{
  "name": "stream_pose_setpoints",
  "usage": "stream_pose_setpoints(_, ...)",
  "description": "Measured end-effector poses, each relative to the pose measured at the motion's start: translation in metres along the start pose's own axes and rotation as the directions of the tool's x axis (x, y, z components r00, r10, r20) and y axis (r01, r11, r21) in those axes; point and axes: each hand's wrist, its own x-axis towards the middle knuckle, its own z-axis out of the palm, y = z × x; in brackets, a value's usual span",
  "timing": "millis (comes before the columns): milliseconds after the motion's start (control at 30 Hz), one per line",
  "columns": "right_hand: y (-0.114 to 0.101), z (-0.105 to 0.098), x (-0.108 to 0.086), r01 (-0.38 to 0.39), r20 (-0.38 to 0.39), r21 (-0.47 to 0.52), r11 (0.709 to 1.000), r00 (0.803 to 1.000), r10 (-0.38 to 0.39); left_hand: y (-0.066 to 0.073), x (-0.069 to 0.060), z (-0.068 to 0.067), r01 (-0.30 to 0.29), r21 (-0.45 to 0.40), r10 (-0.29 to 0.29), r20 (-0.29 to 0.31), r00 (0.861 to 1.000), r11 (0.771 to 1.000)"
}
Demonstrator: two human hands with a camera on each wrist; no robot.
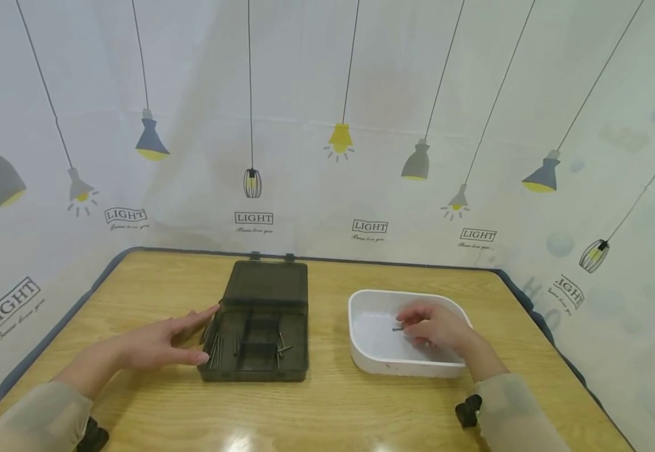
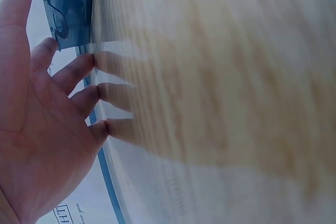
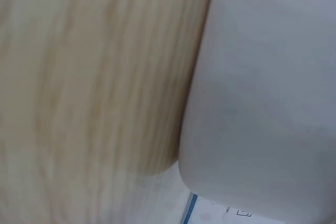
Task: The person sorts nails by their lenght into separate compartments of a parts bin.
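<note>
A dark see-through plastic organizer box (image 1: 272, 375) lies on the table with its lid (image 1: 269, 282) folded back. Several long screws (image 1: 216, 351) lie in its left compartment, and more screws (image 1: 283, 349) in the right one. My left hand (image 1: 154, 342) has its fingers spread, with thumb and index finger against the box's left side; the left wrist view shows the palm (image 2: 47, 129) and the other fingertips on the table. Inside a white tray (image 1: 372, 365) is my right hand (image 1: 437, 328), its fingers bent downward. A dark screw (image 1: 397, 329) shows beside its fingertips; whether they pinch it is hidden.
The wooden table (image 1: 327, 408) has a dark blue edge, with a white cloth printed with lamps behind it and at both sides. Bare wood separates the box from the tray. In the right wrist view, the tray's outer wall (image 3: 257, 98) blocks sight of the fingers.
</note>
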Motion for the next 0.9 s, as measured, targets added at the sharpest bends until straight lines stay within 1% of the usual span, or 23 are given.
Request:
stream_pose_setpoints(100, 0.0009, 0.0001, -0.0003, -0.002, -0.016, -0.004, 1.0, 1.0, 0.002, 0.0003, 0.0001, 0.0, 0.002, -0.008, -0.002, 0.007, 1.0, 1.0)
stream_pose_setpoints(233, 0.0013, 0.001, -0.0006, -0.018, -0.035, -0.039, 0.999, 0.999, 0.017, 0.0012, 0.0002, -0.0008, 0.004, -0.018, -0.003, 0.017, 1.0, 1.0)
stream_pose_setpoints(433, -0.0011, 0.0037, -0.0015, -0.042, -0.027, -0.073, 0.996, 0.999, 0.04, 0.0016, -0.0006, -0.0009, -0.004, -0.017, 0.004, 0.01, 1.0, 1.0)
stream_pose_setpoints(633, -0.004, 0.0042, -0.0037, -0.037, -0.002, -0.108, 0.993, 0.999, 0.037, 0.0026, -0.0017, -0.0006, 0.0, -0.008, 0.0, 0.0, 1.0, 1.0)
stream_pose_setpoints(767, -0.0044, 0.0052, -0.004, -0.034, 0.009, -0.118, 0.992, 0.999, 0.036, 0.0021, -0.0016, -0.0005, 0.01, -0.022, -0.009, 0.01, 1.0, 1.0)
stream_pose_setpoints(900, -0.0042, 0.0058, -0.0039, -0.031, 0.011, -0.133, 0.991, 0.999, 0.033, 0.001, -0.0011, -0.0002, 0.005, -0.024, -0.005, 0.013, 1.0, 1.0)
